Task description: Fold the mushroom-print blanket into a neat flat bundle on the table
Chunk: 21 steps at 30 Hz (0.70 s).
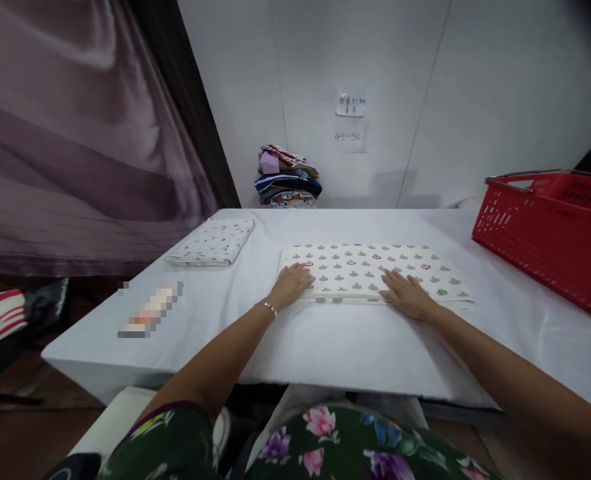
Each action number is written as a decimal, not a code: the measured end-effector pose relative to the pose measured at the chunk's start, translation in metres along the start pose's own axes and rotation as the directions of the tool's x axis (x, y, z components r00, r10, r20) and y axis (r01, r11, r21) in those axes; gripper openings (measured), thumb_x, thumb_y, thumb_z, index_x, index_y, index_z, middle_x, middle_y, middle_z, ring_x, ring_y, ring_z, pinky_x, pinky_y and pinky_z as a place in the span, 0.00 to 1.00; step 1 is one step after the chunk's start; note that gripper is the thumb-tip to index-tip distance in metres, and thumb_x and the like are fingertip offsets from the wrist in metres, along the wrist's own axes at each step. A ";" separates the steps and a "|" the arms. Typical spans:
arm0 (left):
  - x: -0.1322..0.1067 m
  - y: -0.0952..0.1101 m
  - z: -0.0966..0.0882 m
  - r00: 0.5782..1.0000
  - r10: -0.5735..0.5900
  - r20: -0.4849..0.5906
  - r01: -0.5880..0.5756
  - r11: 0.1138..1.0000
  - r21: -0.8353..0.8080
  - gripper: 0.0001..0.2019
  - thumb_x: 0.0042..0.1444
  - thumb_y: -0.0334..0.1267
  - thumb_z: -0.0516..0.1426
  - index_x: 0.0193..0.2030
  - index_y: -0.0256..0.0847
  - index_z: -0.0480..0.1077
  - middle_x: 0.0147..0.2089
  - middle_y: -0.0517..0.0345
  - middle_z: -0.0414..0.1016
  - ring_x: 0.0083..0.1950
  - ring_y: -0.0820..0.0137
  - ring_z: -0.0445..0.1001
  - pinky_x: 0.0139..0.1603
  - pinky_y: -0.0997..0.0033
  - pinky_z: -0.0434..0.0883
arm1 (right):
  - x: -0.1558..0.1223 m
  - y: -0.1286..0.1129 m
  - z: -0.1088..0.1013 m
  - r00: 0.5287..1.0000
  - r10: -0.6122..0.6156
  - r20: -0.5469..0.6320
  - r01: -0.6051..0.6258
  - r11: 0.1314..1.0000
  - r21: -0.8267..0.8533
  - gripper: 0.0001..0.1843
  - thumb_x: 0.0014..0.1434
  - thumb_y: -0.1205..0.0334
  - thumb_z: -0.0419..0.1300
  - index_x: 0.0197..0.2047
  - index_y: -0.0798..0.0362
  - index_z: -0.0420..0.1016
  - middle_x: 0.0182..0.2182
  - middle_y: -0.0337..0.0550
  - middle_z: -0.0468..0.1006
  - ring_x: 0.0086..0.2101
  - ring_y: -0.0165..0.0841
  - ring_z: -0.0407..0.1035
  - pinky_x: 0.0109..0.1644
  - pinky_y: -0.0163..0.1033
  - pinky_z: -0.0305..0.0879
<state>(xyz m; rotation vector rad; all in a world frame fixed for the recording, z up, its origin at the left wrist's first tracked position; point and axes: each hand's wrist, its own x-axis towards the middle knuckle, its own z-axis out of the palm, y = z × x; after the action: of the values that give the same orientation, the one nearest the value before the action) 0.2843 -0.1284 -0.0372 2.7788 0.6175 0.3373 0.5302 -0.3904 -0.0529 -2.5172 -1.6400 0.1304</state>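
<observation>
A white cloth (pixel 355 273) printed with grey shapes and a few red and green figures lies folded into a long rectangle on the table. My left hand (pixel 292 284) rests flat on its left end, fingers stretched out. On the right part of the same cloth lies my right hand (pixel 408 295), palm down with the fingers spread. Neither hand grips anything. Farther left, a second folded white cloth (pixel 214 243) with small dark and green prints lies apart from both hands.
A white-covered table (pixel 335 347) spans the view. At its right stands a red plastic basket (pixel 550 233). Several folded fabrics form a stack (pixel 289 179) at the back by the wall. A pixelated object (pixel 151 311) lies front left. A mauve curtain (pixel 75 133) hangs at left.
</observation>
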 end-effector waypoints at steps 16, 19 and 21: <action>-0.031 0.018 0.018 0.935 0.265 -0.234 -0.287 0.956 -0.065 0.08 0.58 0.39 0.53 0.36 0.42 0.74 0.38 0.57 0.72 0.41 0.69 0.66 0.45 0.65 0.64 | 0.027 -0.105 0.014 0.842 -0.377 -0.386 0.469 0.865 0.179 0.13 0.63 0.59 0.51 0.43 0.49 0.77 0.39 0.45 0.76 0.41 0.38 0.67 0.45 0.45 0.65; -0.031 0.017 0.019 0.944 0.238 -0.229 -0.266 0.959 -0.100 0.09 0.59 0.39 0.53 0.35 0.42 0.74 0.36 0.58 0.71 0.40 0.69 0.65 0.45 0.65 0.63 | 0.030 -0.111 0.016 0.866 -0.343 -0.365 0.427 0.886 0.182 0.12 0.62 0.61 0.52 0.42 0.49 0.77 0.37 0.45 0.75 0.38 0.37 0.66 0.42 0.44 0.64; -0.031 0.018 0.019 0.951 0.220 -0.216 -0.250 0.961 -0.122 0.09 0.59 0.39 0.52 0.34 0.42 0.73 0.35 0.59 0.71 0.39 0.70 0.66 0.45 0.65 0.62 | 0.033 -0.113 0.019 0.879 -0.311 -0.362 0.398 0.896 0.198 0.11 0.61 0.63 0.53 0.40 0.49 0.78 0.35 0.44 0.75 0.36 0.36 0.66 0.40 0.42 0.63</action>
<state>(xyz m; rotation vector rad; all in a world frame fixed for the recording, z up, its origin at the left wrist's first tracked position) 0.2693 -0.1618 -0.0540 2.6957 0.2867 0.6914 0.4389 -0.3143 -0.0533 -1.8812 -1.7752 -0.0904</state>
